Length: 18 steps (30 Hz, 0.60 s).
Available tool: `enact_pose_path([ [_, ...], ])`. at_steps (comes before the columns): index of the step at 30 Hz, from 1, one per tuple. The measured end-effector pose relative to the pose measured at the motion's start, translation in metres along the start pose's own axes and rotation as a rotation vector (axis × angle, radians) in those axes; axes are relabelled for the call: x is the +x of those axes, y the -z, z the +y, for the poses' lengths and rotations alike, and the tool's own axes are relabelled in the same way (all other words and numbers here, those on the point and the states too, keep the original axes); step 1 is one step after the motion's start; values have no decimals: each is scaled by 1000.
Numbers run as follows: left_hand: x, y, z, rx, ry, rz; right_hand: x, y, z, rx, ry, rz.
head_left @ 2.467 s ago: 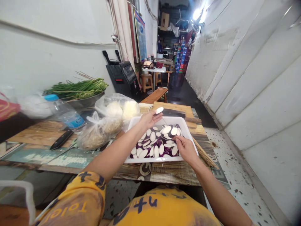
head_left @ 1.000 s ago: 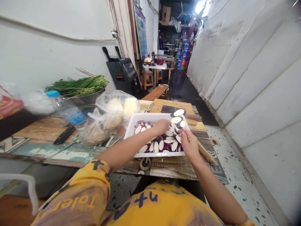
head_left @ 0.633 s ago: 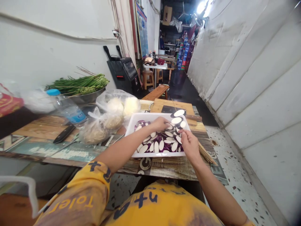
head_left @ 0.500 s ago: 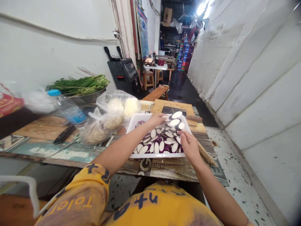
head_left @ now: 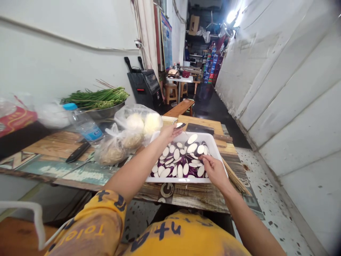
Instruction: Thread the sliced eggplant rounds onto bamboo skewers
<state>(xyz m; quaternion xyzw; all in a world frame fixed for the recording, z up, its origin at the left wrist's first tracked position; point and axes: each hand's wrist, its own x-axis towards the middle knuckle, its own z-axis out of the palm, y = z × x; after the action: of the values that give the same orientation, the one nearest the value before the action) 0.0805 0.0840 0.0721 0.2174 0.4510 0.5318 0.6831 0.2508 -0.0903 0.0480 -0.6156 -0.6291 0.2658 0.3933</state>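
Note:
My left hand [head_left: 168,133] pinches a single oval eggplant slice [head_left: 180,125], white with a dark purple rim, above the far left edge of a white tray [head_left: 183,180]. Purple-edged eggplant slices [head_left: 180,170] fill the tray. Over its right side, my right hand [head_left: 215,170] has its fingers closed on the near end of a skewer of eggplant slices [head_left: 192,148]. Several slices are lined up on it, slanting away and to the left. Most of the stick is hidden behind them.
Bamboo sticks [head_left: 237,177] lie right of the tray. Behind it, a cleaver [head_left: 199,128] rests on a cutting board [head_left: 217,125]. To the left are knotted plastic bags [head_left: 110,153], a water bottle [head_left: 86,125], a black-handled knife [head_left: 77,152] and a bowl of greens [head_left: 102,101].
My left hand has moved left and slightly up, away from the skewer, and now shows a slice in its fingers. The right hand keeps its grip, with the skewer a little lower.

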Motion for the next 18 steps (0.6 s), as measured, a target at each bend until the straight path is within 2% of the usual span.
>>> enact_pose_path([
  [13, -1, 0, 1, 7, -37, 9, 1, 1, 1, -22, -24, -5],
  [18, -2, 0, -1, 31, -47, -42, 1, 2, -1, -23, -29, -3],
])
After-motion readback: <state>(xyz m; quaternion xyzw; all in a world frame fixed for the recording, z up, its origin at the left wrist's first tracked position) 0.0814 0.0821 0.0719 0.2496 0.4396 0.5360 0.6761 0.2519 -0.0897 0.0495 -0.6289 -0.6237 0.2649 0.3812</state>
